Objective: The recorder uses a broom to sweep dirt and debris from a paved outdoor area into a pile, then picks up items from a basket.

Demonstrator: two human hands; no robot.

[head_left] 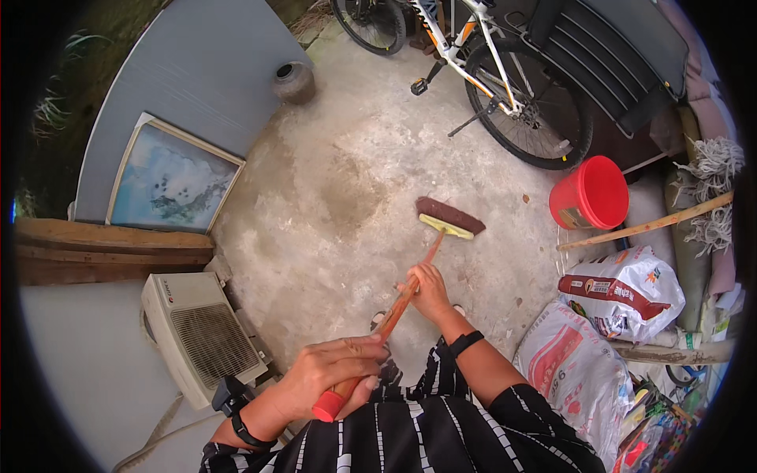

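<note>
A push broom with a reddish wooden handle (396,313) slants away from my body toward the floor. My left hand (337,369) wraps the upper end, just below its red end cap (332,405). Farther down the shaft, my right hand (429,290) grips it with curled fingers. At the far end, the dark maroon bristle head (452,214) with its yellow mount (446,227) rests on the concrete floor (307,260). Part of the handle is covered by my fingers.
A white bicycle (494,77) leans on its kickstand ahead. On the right stand a red bucket (600,192), a mop pole (656,223) and stuffed sacks (568,360). Leftward are an air-conditioner unit (207,337), a framed picture (171,177) and a clay jar (295,86).
</note>
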